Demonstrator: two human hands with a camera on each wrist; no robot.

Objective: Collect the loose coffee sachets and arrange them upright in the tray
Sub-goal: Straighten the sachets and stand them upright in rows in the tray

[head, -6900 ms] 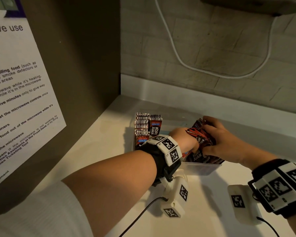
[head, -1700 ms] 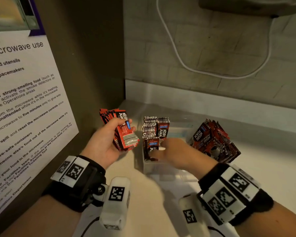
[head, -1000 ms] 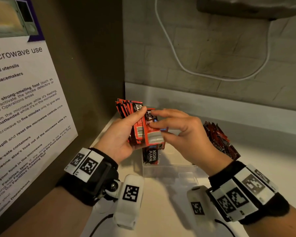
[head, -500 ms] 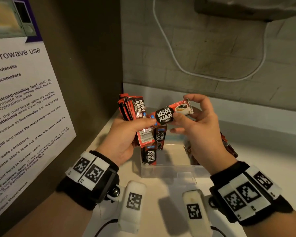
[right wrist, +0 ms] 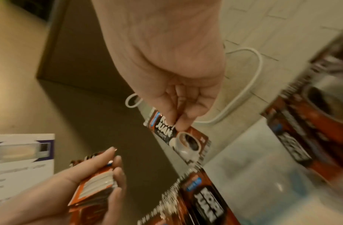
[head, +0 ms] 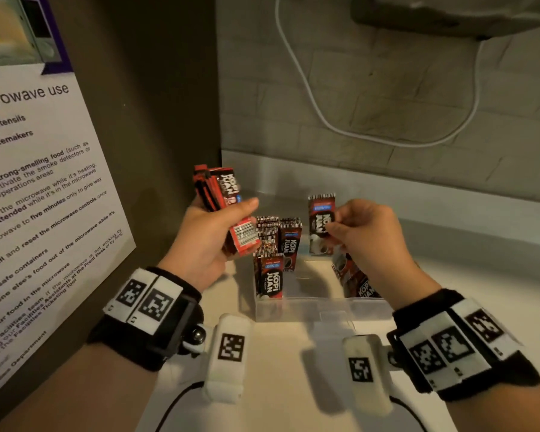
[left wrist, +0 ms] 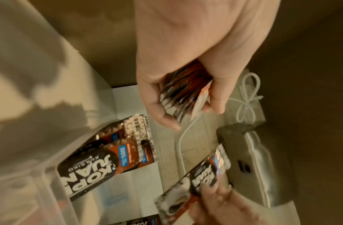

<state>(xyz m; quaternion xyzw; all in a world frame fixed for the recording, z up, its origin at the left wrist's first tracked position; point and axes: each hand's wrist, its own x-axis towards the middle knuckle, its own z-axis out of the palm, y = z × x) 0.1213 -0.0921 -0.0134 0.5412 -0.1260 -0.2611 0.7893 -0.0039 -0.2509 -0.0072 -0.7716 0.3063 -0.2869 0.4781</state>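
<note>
My left hand [head: 214, 235] grips a stack of red Kopi Juan sachets [head: 223, 207] left of the clear tray [head: 321, 308]; the left wrist view shows the stack's [left wrist: 184, 94] edges between thumb and fingers. My right hand [head: 360, 232] pinches a single sachet [head: 321, 224] upright above the tray's middle; the right wrist view shows thumb and finger on the single sachet [right wrist: 178, 137]. Rows of upright sachets [head: 276, 247] fill the tray's left side. A loose heap of sachets [head: 356, 279] leans at its right side, partly hidden by my right wrist.
A dark side panel with a microwave-use poster [head: 38, 198] stands close on the left. A white cable [head: 325, 120] hangs on the tiled back wall under an appliance [head: 449, 10]. The tray sits on a white counter [head: 293, 385].
My right hand turned the single sachet from lying sideways to upright and lowered it toward the tray. The left hand with its stack drew slightly away to the left.
</note>
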